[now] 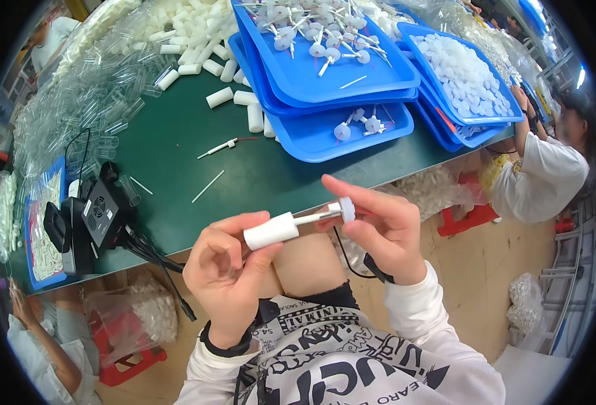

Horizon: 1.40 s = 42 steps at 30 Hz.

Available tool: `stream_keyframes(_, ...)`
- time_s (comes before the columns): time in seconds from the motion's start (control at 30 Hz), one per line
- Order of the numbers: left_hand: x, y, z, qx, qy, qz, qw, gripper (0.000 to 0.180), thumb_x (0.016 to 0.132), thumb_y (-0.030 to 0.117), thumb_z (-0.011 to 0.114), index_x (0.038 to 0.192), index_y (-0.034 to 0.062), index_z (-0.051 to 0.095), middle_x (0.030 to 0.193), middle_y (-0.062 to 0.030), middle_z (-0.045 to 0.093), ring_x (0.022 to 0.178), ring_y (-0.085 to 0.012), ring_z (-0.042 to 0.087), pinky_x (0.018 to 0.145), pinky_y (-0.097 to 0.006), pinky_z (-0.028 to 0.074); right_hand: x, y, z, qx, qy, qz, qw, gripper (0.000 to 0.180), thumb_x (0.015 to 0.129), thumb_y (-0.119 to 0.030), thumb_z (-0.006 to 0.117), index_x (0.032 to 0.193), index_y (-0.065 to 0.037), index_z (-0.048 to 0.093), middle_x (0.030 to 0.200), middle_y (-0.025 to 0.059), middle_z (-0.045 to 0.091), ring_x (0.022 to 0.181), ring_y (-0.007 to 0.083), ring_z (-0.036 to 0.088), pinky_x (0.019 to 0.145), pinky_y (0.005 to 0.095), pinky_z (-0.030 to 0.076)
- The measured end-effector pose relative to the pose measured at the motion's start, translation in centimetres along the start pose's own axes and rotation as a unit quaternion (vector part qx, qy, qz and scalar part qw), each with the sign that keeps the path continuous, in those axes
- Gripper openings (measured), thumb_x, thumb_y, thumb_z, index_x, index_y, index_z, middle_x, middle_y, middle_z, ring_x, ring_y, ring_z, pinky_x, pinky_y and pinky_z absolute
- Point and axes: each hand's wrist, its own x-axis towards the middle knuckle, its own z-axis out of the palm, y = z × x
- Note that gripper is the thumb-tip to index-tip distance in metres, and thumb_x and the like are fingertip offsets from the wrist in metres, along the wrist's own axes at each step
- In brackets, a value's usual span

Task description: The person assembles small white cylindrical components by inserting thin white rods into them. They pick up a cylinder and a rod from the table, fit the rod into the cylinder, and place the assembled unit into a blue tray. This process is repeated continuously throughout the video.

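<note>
Between thumb and fingers my left hand (225,266) grips a short white cylinder (271,231), tilted slightly up to the right. A thin white stem with a metal-looking part (318,216) runs from the cylinder's right end. At the far end of that stem sits a translucent white disc (347,210). My right hand (386,229) pinches this disc, thumb below and fingers behind it, with the index finger stretched out. Both hands hold the pieces in line above my lap, just off the table's near edge.
Stacked blue trays (325,74) hold white disc-and-stem pieces. Another blue tray (460,77) is heaped with white discs. White cylinders (220,97) and clear tubes (89,101) cover the green table's (156,115) far left. A black device (102,212) with cables stands left; co-workers sit on both sides.
</note>
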Motion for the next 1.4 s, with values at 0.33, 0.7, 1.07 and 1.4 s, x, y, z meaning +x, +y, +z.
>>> stream_keyframes(0.33,0.0,-0.4,0.3,-0.025,-0.026,0.012,0.999,0.034,0.071,-0.015,0.064,0.069,0.0046,0.036,0.100,-0.0226,0.060,0.094,-0.0284,0.063,0.081,-0.034,0.051,0.0,-1.0,-1.6,-0.119,-0.049,0.018,0.992,0.041,0.075,0.001,0.062,0.116,0.003,0.058,0.092,0.0138,0.066,0.081,0.0200,0.060,0.071,0.0288,0.048)
stream_keyframes(0.7,-0.1,-0.8,-0.5,-0.163,-0.050,-0.053,0.984,0.038,0.072,-0.018,0.061,0.072,0.0055,0.032,0.097,-0.0270,0.061,0.093,-0.0339,0.063,0.078,-0.037,0.054,0.3,-1.3,-2.0,-0.105,-0.120,-0.033,0.987,0.048,0.070,0.009,0.058,0.117,0.003,0.058,0.101,0.0193,0.065,0.094,0.0270,0.064,0.082,0.0332,0.048)
stream_keyframes(1.07,-0.9,-1.0,0.1,-0.010,-0.061,0.063,0.996,0.041,0.070,-0.010,0.071,0.075,0.0045,0.033,0.090,-0.0275,0.064,0.089,-0.0295,0.065,0.071,-0.033,0.055,-0.1,-0.3,-1.8,-0.103,-0.132,-0.022,0.986,0.049,0.071,0.009,0.058,0.119,0.002,0.056,0.101,0.0185,0.065,0.095,0.0270,0.064,0.080,0.0314,0.049)
stream_keyframes(1.4,-0.6,-1.1,0.5,-0.062,-0.062,0.032,0.996,0.039,0.068,-0.010,0.072,0.075,0.0037,0.036,0.096,-0.0263,0.060,0.089,-0.0292,0.065,0.073,-0.036,0.057,-0.1,0.3,-2.1,-0.127,-0.065,-0.095,0.985,0.035,0.069,-0.002,0.071,0.104,-0.003,0.067,0.092,0.0127,0.067,0.078,0.0216,0.065,0.086,0.0373,0.050)
